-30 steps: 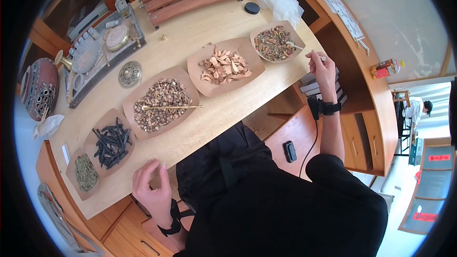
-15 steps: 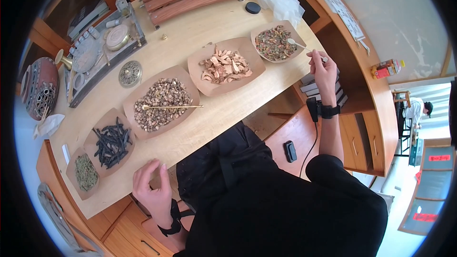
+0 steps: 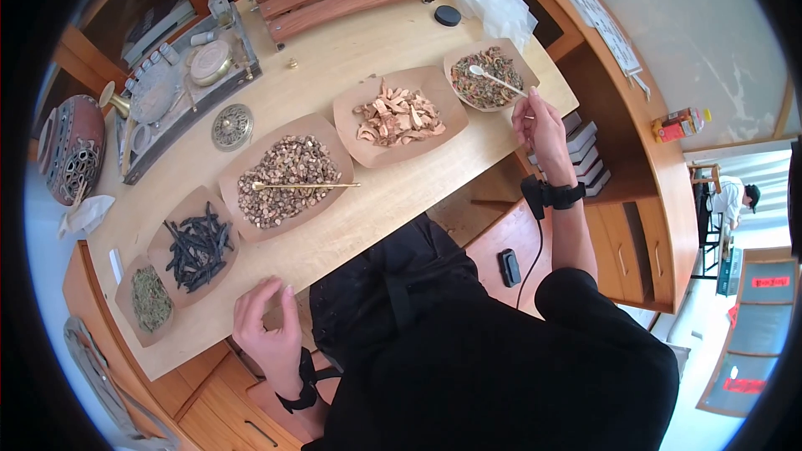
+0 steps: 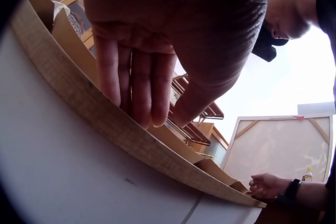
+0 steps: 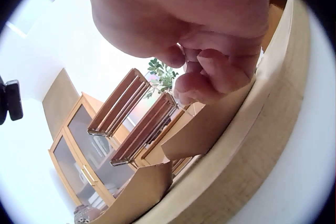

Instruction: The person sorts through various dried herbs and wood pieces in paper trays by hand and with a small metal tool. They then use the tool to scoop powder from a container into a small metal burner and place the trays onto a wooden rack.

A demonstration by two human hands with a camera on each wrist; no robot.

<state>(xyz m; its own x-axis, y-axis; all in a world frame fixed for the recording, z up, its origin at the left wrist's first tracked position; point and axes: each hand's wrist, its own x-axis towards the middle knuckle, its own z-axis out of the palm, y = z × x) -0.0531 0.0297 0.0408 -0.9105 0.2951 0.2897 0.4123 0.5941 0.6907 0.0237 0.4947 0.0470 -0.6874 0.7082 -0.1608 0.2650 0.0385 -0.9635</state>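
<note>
My right hand (image 3: pixel 545 138) pinches the thin handle of a small pale spoon (image 3: pixel 478 71) beside the table's right end. The spoon's bowl lies over a paper tray (image 3: pixel 530 68) of mixed green and orange dried herbs (image 3: pixel 480 90). In the right wrist view the fingers of that hand curl inward above the table edge. My left hand (image 3: pixel 269 326) is at the near table edge, its fingers loosely bent, holding nothing. Nearest to it are paper trays with dark dried strips (image 3: pixel 199 248) and greyish-green dried herb (image 3: pixel 152 301).
Paper trays of brown chopped pieces (image 3: pixel 280 171) and tan slices (image 3: pixel 401 117) stand between the hands. A brass-coloured spoon (image 3: pixel 305 185) lies across the brown pieces. Behind are a round pierced metal lid (image 3: pixel 231 127), a grey tray of implements (image 3: pixel 138 169), and a slatted wooden rack (image 3: pixel 351 2).
My right hand has moved left with the spoon, whose bowl has shifted from the herb tray's right side to its left part. My left hand has stayed in place.
</note>
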